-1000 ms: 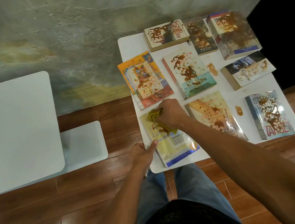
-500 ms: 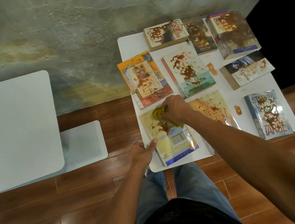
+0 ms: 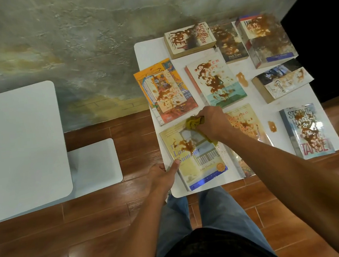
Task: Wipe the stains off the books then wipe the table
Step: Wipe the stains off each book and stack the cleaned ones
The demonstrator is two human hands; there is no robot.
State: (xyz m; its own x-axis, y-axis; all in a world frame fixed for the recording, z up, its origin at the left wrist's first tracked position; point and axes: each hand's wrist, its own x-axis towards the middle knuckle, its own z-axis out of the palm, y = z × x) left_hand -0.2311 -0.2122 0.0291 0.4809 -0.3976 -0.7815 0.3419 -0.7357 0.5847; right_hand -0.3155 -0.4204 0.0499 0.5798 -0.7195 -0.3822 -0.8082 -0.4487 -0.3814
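Head view, white table (image 3: 150, 48), stained books (image 3: 215, 82), wood floor (image 3: 51, 239), concrete wall (image 3: 76, 34)

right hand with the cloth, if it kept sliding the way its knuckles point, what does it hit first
Probably the orange-bordered book. The right hand grips the yellow cloth at the far edge of The Last Summer book, its knuckles facing left and away; only a thin strip of table separates them.
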